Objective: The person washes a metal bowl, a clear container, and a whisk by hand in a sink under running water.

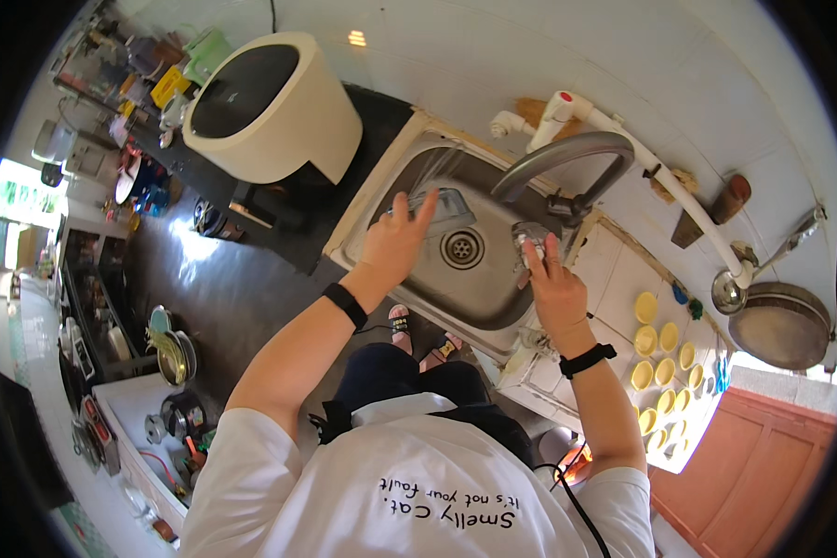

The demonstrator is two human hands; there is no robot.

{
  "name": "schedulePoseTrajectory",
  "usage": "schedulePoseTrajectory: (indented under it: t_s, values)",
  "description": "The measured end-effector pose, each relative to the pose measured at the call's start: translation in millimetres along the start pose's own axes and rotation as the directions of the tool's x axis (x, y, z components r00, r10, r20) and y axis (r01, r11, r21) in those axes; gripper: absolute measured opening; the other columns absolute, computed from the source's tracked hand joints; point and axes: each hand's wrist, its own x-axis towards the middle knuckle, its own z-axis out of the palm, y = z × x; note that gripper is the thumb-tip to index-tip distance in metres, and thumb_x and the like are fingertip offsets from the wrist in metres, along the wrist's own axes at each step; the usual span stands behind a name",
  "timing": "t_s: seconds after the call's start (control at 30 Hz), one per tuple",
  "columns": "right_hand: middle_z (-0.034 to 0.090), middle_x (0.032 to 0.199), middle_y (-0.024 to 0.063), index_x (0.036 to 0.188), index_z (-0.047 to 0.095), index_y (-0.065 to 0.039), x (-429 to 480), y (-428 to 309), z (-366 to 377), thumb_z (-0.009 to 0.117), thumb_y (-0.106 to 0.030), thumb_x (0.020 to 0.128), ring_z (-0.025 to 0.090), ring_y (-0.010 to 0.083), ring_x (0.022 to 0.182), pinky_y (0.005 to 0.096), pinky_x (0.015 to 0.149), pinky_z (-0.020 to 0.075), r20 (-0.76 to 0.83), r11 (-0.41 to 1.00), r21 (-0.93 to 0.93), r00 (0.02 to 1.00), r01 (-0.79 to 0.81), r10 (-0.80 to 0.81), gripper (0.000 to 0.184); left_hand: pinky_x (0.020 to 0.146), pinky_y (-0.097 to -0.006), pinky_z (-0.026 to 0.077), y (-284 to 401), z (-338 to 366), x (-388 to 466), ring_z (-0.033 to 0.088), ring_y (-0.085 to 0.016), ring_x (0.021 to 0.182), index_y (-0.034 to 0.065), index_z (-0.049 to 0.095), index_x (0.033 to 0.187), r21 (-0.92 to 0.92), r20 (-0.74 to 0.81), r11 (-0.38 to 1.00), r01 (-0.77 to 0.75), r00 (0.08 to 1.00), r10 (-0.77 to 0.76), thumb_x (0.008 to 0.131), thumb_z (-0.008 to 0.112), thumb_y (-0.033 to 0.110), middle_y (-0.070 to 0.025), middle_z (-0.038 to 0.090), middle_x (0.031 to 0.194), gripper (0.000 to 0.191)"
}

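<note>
Over the left part of the stainless steel sink (418, 287), my left hand (396, 237) is at a clear, bluish container (450, 208), with its fingers spread; the thumb is hidden, so the grip cannot be fully seen. At the sink's right side, my right hand (556, 286) holds a silvery, crumpled-looking scourer (529, 240) in its fingers. The round drain (462, 248) shows between the two hands. Above the basin curves a metal faucet (565, 153). Thin streaks like water show at the basin's upper left.
A cream air fryer (286, 111) stands on the dark counter left of the sink. Right of the sink, several small yellow round moulds (645, 341) sit on the tiled counter (603, 268). A white pipe (662, 178), a ladle (729, 291) and a pan (780, 326) are along the wall.
</note>
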Motion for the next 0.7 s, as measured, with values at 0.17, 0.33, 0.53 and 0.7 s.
schedulePoseTrajectory:
  t_s: [0.17,0.33,0.53,0.7]
  values:
    - [0.044,0.124,0.0216,0.125,0.043,-0.015,-5.8,5.6,2.7,0.054,-0.004,0.068,0.051,0.0177,0.048,0.0266,0.044,0.0455,-0.002,0.998,-0.016,0.999,0.054,-0.054,0.059,0.05,-0.0305,0.05,7.5,-5.5,-8.2,0.06,-0.027,0.066,0.0182,0.03,0.132,0.147,-0.006,0.987,-0.061,0.998,0.063,0.068,0.055,0.004,-0.023,0.044,0.113,0.07]
    - [0.044,0.125,0.0211,0.125,0.043,-0.014,-8.2,-5.8,2.3,0.054,-0.005,0.069,0.053,0.0195,0.051,0.0286,0.044,0.0453,-0.011,0.996,-0.006,0.996,0.091,-0.091,0.058,0.048,-0.0283,0.048,-2.8,-7.7,-29.3,0.059,-0.026,0.066,0.0177,0.036,0.129,0.136,-0.068,0.984,-0.118,0.989,0.129,0.066,0.056,0.005,-0.0239,0.046,0.11,0.067]
    - [0.058,0.074,0.0101,0.118,0.049,-0.008,-12.5,-15.2,-8.2,0.05,-0.006,0.079,0.048,0.0124,0.04,0.025,0.037,0.0411,0.321,0.329,0.641,0.632,-0.693,0.705,0.039,0.063,-0.0434,0.046,-40.9,-37.8,-84.6,0.056,-0.039,0.072,0.0145,0.034,0.129,-0.468,0.162,0.826,0.313,0.95,-0.268,0.073,0.048,0.001,-0.025,0.051,0.097,0.059]
    - [0.054,0.068,0.0049,0.117,0.048,-0.004,-6.3,-119.8,-14.2,0.05,-0.005,0.081,0.046,0.0102,0.037,0.0222,0.031,0.0362,0.508,-0.075,0.779,0.555,-0.623,0.659,0.036,0.057,-0.0403,0.045,-132.8,-28.7,-214.0,0.057,-0.032,0.063,0.0104,0.038,0.126,-0.794,0.131,0.496,0.352,0.895,-0.425,0.079,0.048,0.005,-0.0188,0.055,0.07,0.048]
